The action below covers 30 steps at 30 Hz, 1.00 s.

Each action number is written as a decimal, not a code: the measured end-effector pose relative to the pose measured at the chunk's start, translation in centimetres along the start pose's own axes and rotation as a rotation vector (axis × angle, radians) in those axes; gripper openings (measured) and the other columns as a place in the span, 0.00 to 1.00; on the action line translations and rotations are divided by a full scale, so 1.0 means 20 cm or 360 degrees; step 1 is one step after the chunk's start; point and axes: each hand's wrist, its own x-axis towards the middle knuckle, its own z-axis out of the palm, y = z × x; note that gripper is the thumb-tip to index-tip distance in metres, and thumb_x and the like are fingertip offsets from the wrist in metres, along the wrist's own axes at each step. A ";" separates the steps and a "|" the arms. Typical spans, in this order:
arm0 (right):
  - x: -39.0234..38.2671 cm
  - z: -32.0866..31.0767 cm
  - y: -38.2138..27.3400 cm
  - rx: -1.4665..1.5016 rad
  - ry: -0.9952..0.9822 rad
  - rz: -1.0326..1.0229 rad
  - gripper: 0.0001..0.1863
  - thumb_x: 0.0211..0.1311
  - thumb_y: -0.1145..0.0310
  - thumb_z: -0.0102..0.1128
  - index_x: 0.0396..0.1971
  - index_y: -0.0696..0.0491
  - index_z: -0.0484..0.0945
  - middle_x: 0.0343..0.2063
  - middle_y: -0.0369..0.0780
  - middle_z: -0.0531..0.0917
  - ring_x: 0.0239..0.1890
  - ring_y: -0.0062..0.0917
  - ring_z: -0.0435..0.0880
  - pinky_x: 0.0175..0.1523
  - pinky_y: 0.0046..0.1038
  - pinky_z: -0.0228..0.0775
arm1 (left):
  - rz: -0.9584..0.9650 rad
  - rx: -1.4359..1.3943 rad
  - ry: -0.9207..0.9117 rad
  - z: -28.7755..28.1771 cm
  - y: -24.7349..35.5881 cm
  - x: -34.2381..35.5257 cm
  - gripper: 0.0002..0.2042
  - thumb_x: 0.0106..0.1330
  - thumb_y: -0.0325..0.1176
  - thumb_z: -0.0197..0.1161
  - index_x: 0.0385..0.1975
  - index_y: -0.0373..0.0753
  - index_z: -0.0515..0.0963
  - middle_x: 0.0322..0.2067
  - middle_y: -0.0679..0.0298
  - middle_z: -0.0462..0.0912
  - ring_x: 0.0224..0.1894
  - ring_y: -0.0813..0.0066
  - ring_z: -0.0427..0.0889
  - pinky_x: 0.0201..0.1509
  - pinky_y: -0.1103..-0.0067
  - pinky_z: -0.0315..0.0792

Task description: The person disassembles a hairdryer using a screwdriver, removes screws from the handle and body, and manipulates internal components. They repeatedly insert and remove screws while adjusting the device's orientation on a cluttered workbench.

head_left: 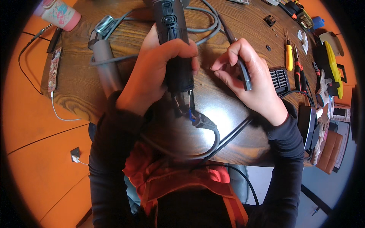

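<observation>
My left hand (152,70) is wrapped round the dark handle of a hair dryer (170,28), whose upper part runs out of the picture. From the handle's lower end come bare wires (190,99), one white and one blue, leading to the ribbed strain relief (205,122) of a grey cord. To the right, apart from the dryer, my right hand (254,72) holds a slim dark screwdriver (245,78) slanting across its fingers. A tiny screw (201,84) lies on the table between the hands. Left of my left forearm lies a grey tubular sleeve (103,53) with a mesh filter (105,25).
Grey cord loops (207,38) lie behind the hands on the wooden table (76,81). A bit case (279,80), yellow screwdriver (289,57), red-handled pliers (297,74) and yellow-black toolbox (332,68) crowd the right. A power strip (54,70) and pink bottle (61,17) stand left.
</observation>
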 end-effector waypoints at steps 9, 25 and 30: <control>-0.03 0.07 -0.06 0.0033 -0.0350 0.0137 0.17 0.43 0.84 0.58 0.27 0.54 0.58 0.24 0.40 0.77 0.30 0.32 0.80 0.34 0.24 0.70 | 0.0013 0.0205 0.0017 0.01 0.02 -0.02 0.18 0.50 0.28 0.53 0.42 0.34 0.61 0.23 0.61 0.70 0.24 0.74 0.72 0.31 0.82 0.67; -0.05 0.06 -0.07 -0.0248 -0.0363 0.0275 0.15 0.42 0.84 0.56 0.28 0.56 0.60 0.20 0.42 0.74 0.26 0.37 0.77 0.30 0.28 0.66 | 0.0037 0.0052 -0.0016 -0.01 -0.01 0.00 0.12 0.50 0.25 0.55 0.35 0.35 0.63 0.23 0.61 0.73 0.22 0.73 0.75 0.28 0.80 0.71; -0.04 0.06 -0.06 -0.0266 -0.0367 0.0220 0.15 0.42 0.85 0.54 0.28 0.56 0.60 0.20 0.43 0.73 0.25 0.37 0.77 0.29 0.28 0.66 | -0.0011 0.0147 -0.0038 0.00 0.00 -0.01 0.17 0.50 0.27 0.53 0.41 0.34 0.61 0.25 0.61 0.71 0.25 0.75 0.73 0.32 0.81 0.69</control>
